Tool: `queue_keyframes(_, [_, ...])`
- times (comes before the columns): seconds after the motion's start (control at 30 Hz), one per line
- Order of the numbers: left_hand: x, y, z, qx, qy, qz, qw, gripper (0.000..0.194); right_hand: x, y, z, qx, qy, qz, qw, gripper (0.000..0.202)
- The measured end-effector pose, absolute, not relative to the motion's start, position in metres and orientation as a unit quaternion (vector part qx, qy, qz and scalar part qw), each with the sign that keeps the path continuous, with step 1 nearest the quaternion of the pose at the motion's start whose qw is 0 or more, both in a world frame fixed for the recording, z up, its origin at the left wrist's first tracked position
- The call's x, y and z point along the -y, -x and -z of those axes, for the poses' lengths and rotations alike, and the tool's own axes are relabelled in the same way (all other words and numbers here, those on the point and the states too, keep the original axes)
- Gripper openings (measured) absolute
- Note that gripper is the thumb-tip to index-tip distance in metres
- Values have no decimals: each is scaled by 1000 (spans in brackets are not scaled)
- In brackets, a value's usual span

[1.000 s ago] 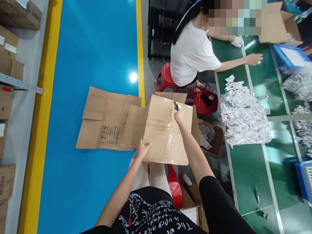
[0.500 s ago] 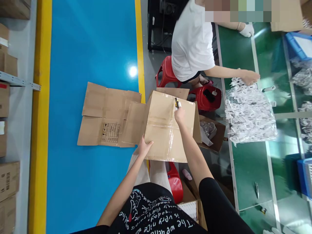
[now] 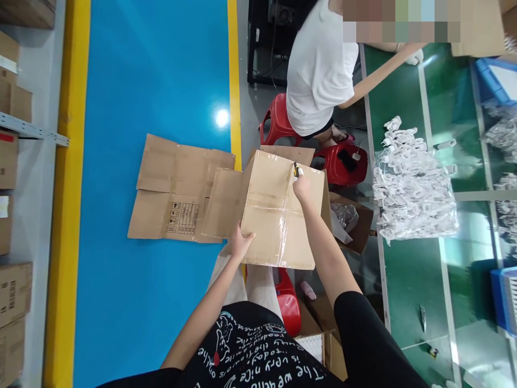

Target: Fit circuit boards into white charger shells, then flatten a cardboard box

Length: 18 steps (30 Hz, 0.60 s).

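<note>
A taped cardboard box (image 3: 266, 226) stands before my legs, its taped face turned up toward me. My left hand (image 3: 241, 242) grips the box's near left edge, thumb on the top face and fingers down the side. In my right hand (image 3: 301, 187) is a box cutter (image 3: 297, 170) with a yellow and black body, its tip at the tape seam near the far edge. Clear shiny tape runs along the seam toward me. Whether the blade is in the tape is too small to tell.
Flattened cardboard (image 3: 161, 188) lies on the blue floor at left. A co-worker in a white shirt (image 3: 319, 70) sits on a red stool (image 3: 277, 116). The green table (image 3: 416, 280) bears a bag of white plastic parts (image 3: 416, 194). An open carton (image 3: 363, 226) sits right of the box.
My right hand and the box cutter have shifted slightly right. The co-worker's arm has drawn away from the white parts toward the far end of the table. My left hand keeps its hold.
</note>
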<state>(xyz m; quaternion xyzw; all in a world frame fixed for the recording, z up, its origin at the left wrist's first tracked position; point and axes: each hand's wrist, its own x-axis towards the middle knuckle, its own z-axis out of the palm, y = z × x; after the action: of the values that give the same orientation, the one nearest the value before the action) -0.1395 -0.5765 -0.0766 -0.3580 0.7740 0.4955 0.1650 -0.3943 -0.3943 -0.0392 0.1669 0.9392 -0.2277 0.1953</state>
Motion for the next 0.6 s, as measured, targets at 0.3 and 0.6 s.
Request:
queue_keyframes(0.3, [570, 143, 73, -777, 355, -492, 167, 47, 392, 401, 30, -924, -206, 189, 262, 30])
queue_keyframes(0.6, [560, 151, 72, -782, 358, -486, 160, 50, 388, 368, 24, -910, -212, 164, 318, 28])
